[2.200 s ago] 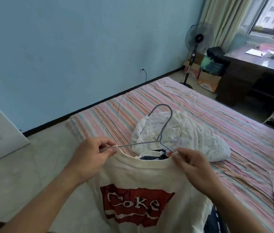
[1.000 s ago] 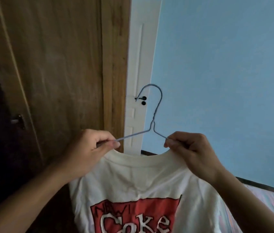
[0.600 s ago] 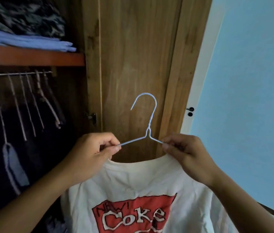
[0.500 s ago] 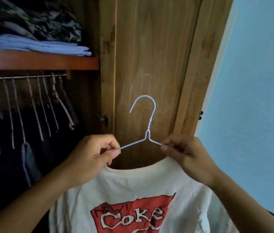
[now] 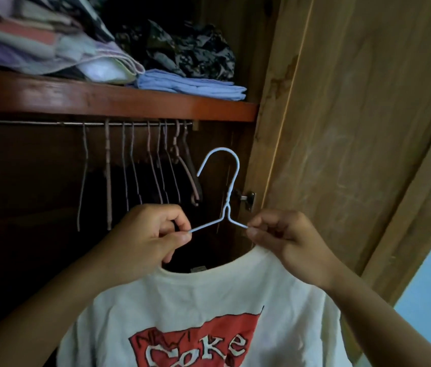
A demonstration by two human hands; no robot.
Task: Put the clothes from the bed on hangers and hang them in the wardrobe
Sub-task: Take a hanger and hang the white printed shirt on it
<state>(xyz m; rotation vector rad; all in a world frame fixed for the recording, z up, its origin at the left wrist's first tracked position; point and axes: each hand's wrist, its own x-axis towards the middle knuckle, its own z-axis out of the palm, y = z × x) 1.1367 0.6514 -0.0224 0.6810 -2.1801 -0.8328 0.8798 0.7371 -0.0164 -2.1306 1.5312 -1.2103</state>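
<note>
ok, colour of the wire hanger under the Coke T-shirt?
Pale blue wire hanger, clearest in the head view against the dark wardrobe interior.

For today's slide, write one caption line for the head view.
Both hands, left and right, hold a T-shirt on a wire hanger below the wardrobe rail.

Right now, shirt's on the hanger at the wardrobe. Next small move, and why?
Probably lift and carry the white wire hanger up and left so its hook clears the rail. Both hands, left hand and right hand, pinch its shoulders with the Coke T-shirt on it; the hook sits below the rail, right of the hangers already hung.
</note>
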